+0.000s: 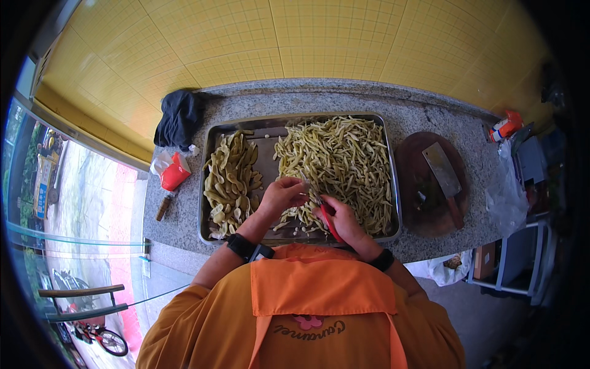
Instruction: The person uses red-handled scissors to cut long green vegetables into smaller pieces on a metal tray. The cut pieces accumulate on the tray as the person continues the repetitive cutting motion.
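Observation:
My right hand (pixel 343 223) is closed on a pair of red-handled scissors (pixel 330 224), their blades pointing up and left towards my other hand. Just left of the blades, my left hand (pixel 286 196) has thumb and fingertips pinched together over the tray; a small pale piece seems to be between them, too small to name. Both hands are above a rectangular metal tray (pixel 203 184). Slim yellow-green pickled peppers or pods (pixel 348 157) fill its right part in a large pile. Wider, flattened pods (pixel 230 177) lie in a smaller heap at its left.
Right of the tray, a cleaver (pixel 441 170) rests on a round chopping board (pixel 415 217). A dark cloth (pixel 179 117), a red tissue pack (pixel 175 172) and a small brown-handled object (pixel 163 207) lie left. A clear plastic bag (pixel 506 198) is at the counter's right end.

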A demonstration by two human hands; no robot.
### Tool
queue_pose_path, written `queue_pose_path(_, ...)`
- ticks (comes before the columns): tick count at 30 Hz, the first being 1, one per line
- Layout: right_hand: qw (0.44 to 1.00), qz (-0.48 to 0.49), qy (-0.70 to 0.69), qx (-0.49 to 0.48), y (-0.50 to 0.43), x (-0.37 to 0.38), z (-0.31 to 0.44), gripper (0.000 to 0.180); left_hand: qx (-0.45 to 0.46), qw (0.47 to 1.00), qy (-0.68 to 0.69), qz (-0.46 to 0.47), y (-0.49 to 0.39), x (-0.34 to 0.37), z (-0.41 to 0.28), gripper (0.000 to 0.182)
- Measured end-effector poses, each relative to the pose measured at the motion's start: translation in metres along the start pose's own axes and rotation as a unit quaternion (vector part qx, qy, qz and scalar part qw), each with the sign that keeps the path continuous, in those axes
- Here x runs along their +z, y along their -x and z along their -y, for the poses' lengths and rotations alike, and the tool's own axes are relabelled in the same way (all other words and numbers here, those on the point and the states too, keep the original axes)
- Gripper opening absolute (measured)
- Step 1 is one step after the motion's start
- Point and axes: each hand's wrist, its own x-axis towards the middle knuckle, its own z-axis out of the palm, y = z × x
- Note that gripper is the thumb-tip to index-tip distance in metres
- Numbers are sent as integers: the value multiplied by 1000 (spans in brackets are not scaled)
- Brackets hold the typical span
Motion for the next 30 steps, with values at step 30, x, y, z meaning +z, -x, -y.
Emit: queue_pose_path(30,997,-24,44,-63,-8,5,-18,52,57,994,-64,-61,-9,2,4,18)
